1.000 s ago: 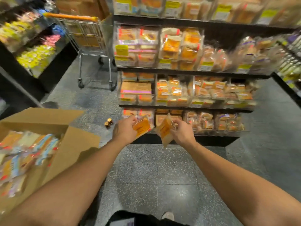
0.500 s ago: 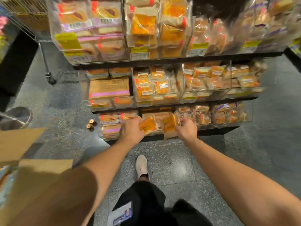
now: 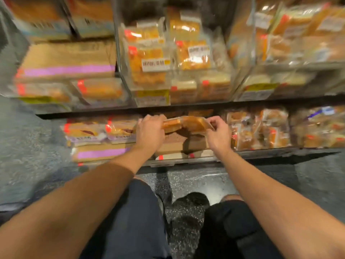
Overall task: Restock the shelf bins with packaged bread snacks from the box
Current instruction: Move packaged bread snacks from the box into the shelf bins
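shelf (image 3: 186,106): bins were stacked with wrapped bread, mostly blurred
arms: both were stretched forward to the bottom bin (image 3: 183,161), knees bent below
left hand (image 3: 150,134): fingers were curled round a bread pack (image 3: 171,125)
right hand (image 3: 219,134): a second bread pack (image 3: 196,124) was pinched, touching the first above the bin

lower shelf (image 3: 261,153): clear bins of wrapped bread snacks (image 3: 261,128) | upper shelf (image 3: 186,107): clear bins of orange buns (image 3: 149,66) | speckled floor (image 3: 196,184) below
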A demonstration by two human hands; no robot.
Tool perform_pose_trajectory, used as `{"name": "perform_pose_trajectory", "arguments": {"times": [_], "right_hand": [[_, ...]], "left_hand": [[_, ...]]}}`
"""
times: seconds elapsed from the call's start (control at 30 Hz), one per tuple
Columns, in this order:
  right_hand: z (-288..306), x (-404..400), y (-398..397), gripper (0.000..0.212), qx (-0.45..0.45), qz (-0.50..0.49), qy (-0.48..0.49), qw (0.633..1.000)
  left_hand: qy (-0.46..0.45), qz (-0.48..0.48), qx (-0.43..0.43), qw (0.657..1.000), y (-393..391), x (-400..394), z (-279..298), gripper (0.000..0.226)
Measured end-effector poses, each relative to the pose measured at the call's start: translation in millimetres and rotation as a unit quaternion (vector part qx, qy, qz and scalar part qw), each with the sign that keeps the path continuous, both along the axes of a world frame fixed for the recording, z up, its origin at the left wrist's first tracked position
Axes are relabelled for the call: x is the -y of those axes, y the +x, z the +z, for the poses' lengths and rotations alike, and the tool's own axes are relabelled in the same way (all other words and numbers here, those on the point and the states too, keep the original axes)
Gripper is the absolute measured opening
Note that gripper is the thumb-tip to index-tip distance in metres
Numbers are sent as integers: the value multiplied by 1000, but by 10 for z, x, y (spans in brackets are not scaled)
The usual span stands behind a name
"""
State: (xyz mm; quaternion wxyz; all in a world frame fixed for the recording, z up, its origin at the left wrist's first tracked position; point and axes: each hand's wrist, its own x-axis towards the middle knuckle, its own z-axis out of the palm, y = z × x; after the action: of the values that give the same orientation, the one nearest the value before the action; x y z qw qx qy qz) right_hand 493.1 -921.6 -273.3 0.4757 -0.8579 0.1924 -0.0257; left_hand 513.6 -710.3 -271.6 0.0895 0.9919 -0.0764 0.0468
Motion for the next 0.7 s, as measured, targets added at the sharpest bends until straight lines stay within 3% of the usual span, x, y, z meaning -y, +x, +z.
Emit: {"name": "perform_pose_trajectory", "arguments": {"times": [0.2,0.43,0.57,0.7], "right_hand": [[-603,-6,292,31,52,-22,-84,995],[-708,-141,342,29,60,-85,-113,988],[-732,-100,363,27,66,-114,-120,984],[-755,-124,391,35,67,-153,-97,981]], "left_hand": [[55,12,116,992,294,79,-659,30],[-31,-11,180,983,244,45,-797,36],[-66,-26,266,961,231,41,-834,25],[-22,3,310,950,219,50,-899,5]]}}
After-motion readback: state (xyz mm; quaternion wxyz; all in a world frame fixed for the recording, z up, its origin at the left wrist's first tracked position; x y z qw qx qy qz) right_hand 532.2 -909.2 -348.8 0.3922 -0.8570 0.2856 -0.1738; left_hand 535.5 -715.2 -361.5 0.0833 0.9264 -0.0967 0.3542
